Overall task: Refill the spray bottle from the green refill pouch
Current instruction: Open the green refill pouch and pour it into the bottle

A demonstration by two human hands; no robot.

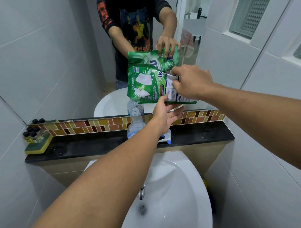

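Observation:
The green refill pouch (149, 85) hangs tilted above the black ledge, its lower left corner pointing down. A thin stream of liquid runs from that corner into the open neck of the clear spray bottle (135, 122), which stands upright on the ledge. My right hand (191, 82) pinches the pouch's upper right end. My left hand (165, 115) supports the pouch from below, thumb on its bottom edge and fingers straight. The white and blue spray head (166, 138) lies on the ledge to the right of the bottle, partly hidden by my left wrist.
A mirror (57, 57) behind the ledge (96, 145) repeats the pouch and hands. A yellow-green sponge (38, 144) with several small black-capped bottles (32, 134) sits at the ledge's left end. A white basin (175, 190) with a tap (142, 191) lies below.

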